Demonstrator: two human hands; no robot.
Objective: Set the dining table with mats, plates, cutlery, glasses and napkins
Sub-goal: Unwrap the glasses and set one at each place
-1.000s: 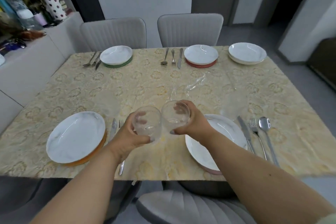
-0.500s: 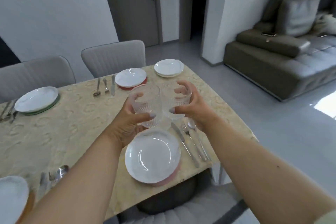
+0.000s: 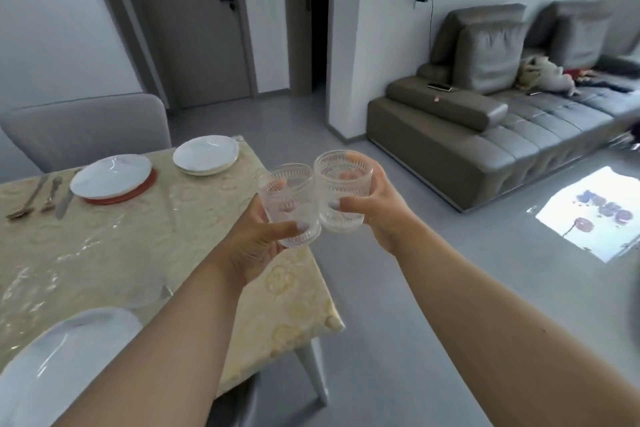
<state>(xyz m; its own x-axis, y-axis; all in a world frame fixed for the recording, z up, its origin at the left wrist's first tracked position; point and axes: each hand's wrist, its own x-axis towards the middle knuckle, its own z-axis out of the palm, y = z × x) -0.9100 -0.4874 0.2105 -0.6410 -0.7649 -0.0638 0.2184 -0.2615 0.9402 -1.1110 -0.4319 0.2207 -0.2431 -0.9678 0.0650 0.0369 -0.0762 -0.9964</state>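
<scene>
I have one ribbed tumbler in each grip. My left hand [image 3: 254, 246] wraps around the lower wall of the left glass [image 3: 289, 205], thumb across the near side and fingers curled behind it, showing pink through the glass. My right hand [image 3: 375, 199] does the same with the right glass [image 3: 343, 191], thumb on its near-left face. Both grips are clamped on their glasses, low on the body so the rims stay untouched for drinking. Both stand upright, mouths up, and their sides touch or nearly touch between my hands; I judge I keep them together to carry the pair steadily as one load.

The glasses hang in the air, past the right edge of the worktop [image 3: 104, 253] and above the floor, resting on nothing. To their left and farther away lies the setting I take as a likely target: a white plate [image 3: 110, 177] on a red mat [image 3: 119, 197], with a spoon [image 3: 26, 203], fork [image 3: 51, 191] and knife [image 3: 65, 201] on its left. Just right of it, at the far corner, sits a stack of spare plates [image 3: 206, 155]. No glass stands by that plate. A nearer plate [image 3: 65, 357] lies below my left forearm, with what looks like a clear glass just beyond it, though it is too faint to be sure. A grey sofa [image 3: 485, 121] stands well apart on the right.
</scene>
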